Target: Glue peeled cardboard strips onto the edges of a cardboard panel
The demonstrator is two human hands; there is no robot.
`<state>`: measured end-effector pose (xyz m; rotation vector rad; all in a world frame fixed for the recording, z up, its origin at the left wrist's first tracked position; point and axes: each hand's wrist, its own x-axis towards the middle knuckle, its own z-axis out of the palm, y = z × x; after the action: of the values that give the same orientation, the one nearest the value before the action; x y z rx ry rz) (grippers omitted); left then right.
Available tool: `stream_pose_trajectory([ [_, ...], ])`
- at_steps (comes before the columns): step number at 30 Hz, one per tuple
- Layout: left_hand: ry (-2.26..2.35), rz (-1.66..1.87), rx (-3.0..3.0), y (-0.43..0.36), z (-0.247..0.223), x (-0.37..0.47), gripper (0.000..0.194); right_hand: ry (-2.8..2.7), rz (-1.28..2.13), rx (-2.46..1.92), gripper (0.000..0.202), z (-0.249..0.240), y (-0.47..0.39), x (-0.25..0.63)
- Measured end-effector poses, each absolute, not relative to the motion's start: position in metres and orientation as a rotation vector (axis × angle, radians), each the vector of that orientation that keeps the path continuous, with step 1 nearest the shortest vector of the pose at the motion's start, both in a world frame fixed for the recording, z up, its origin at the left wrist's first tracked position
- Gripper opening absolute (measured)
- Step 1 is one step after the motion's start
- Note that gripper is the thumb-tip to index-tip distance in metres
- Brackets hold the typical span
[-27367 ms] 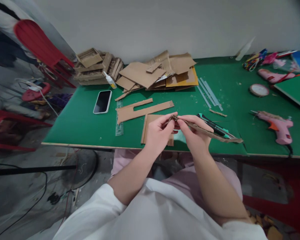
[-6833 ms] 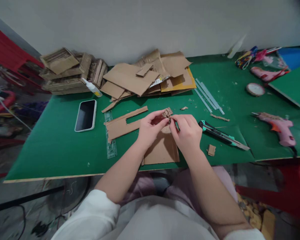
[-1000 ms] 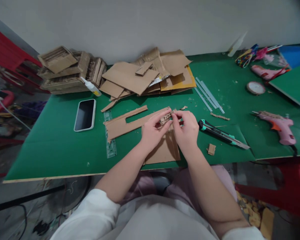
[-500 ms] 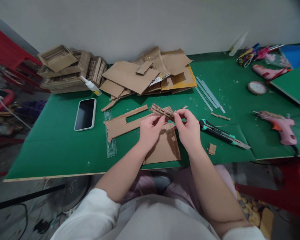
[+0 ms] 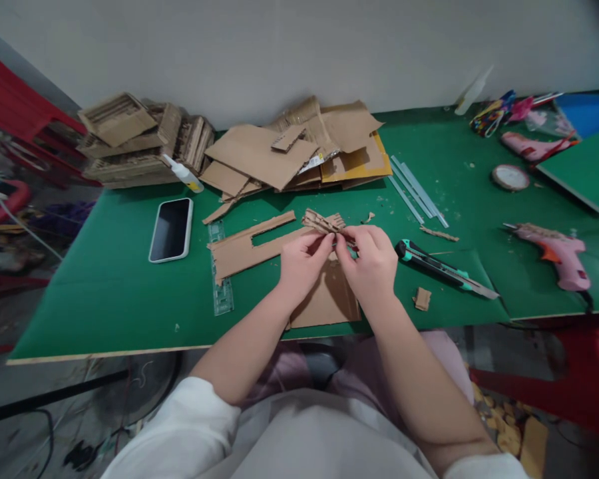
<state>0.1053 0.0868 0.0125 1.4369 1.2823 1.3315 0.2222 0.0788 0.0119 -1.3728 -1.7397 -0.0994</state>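
Note:
A narrow strip of torn corrugated cardboard (image 5: 319, 221) is pinched between the fingers of my left hand (image 5: 304, 261) and my right hand (image 5: 371, 259), above the table's middle. The two thumbs nearly meet at its near edge, and my fingers hide its right part. Under my hands lies a flat cardboard sheet (image 5: 329, 299). To the left, a cardboard piece with a cut-out slot (image 5: 234, 256) rests across a clear ruler (image 5: 223, 296). Right of my right hand lie a green and black utility knife (image 5: 442, 266), blade out, and a small cardboard scrap (image 5: 422, 299).
Cardboard sheets (image 5: 259, 153) and stacked cardboard trays (image 5: 124, 150) line the wall, with a white glue bottle (image 5: 184, 173) before them. A phone (image 5: 170, 229) lies left. Clear glue sticks (image 5: 419, 189), a tape roll (image 5: 510, 177) and a pink glue gun (image 5: 554, 249) lie right.
My right hand has shifted left along the cardboard strip, bringing its fingertips close to those of my left hand. A small scrap behind it now shows more fully.

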Motion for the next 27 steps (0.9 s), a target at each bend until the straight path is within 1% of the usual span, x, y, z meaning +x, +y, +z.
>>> stream_pose_trajectory([
  [4, 1.324, 1.328, 1.520, 0.086, 0.014, 0.105, 0.019, -1.762, -0.178, -1.365, 0.013, 0.011, 0.078, 0.221],
  [9, 1.296, 1.296, 1.456, 0.086, 0.014, 0.106, 0.018, -1.762, -0.158, -1.386, 0.013, 0.009, 0.079, 0.222],
  [13, 1.240, 1.309, 1.286, 0.088, 0.013, 0.107, 0.017, -1.723, -0.054, -1.384, 0.011, 0.009, 0.082, 0.225],
  [18, 1.148, 1.367, 1.068, 0.093, 0.010, 0.105, 0.022, -1.540, 0.140, -1.397, 0.007, 0.013, 0.085, 0.233],
  [21, 1.108, 1.369, 0.962, 0.096, 0.007, 0.103, 0.025, -1.522, 0.175, -1.436, 0.010, 0.015, 0.087, 0.241],
  [24, 1.080, 1.344, 0.895, 0.098, 0.007, 0.101, 0.027, -1.610, 0.138, -1.543, 0.014, 0.016, 0.090, 0.253],
  [27, 1.064, 1.328, 0.866, 0.099, 0.007, 0.100, 0.028, -1.723, 0.050, -1.756, 0.026, 0.013, 0.093, 0.265],
])
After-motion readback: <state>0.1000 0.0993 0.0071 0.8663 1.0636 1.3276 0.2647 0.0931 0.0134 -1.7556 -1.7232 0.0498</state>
